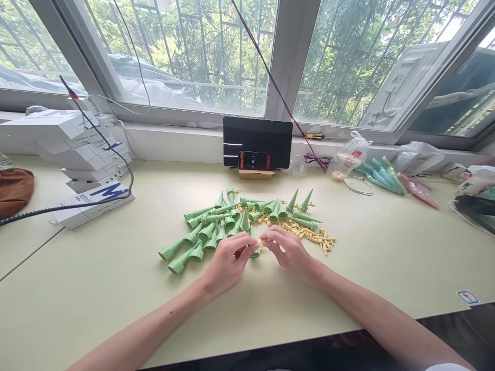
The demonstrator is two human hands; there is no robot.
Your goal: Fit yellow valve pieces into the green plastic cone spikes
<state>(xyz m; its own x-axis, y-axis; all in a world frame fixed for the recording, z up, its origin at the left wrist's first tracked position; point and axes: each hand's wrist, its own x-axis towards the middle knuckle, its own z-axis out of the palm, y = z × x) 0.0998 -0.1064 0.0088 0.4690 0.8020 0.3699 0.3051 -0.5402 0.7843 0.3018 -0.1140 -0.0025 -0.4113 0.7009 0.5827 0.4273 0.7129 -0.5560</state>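
At six o'clock of the green cones [245, 222], the right hand [289, 251] pinches a yellow peg [262, 241], the grip of the left hand [229, 258] beside it too hidden to judge, in what looks like peg handling, calling next for steadiness.

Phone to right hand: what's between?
Head view: below the phone, a cardboard stand, a strip of tabletop, then green cones and yellow pieces before the right hand.

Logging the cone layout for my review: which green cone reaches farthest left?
The lying cone whose wide end pokes out leftmost; the neighbouring cone just below it in view, and all others, begin further right.
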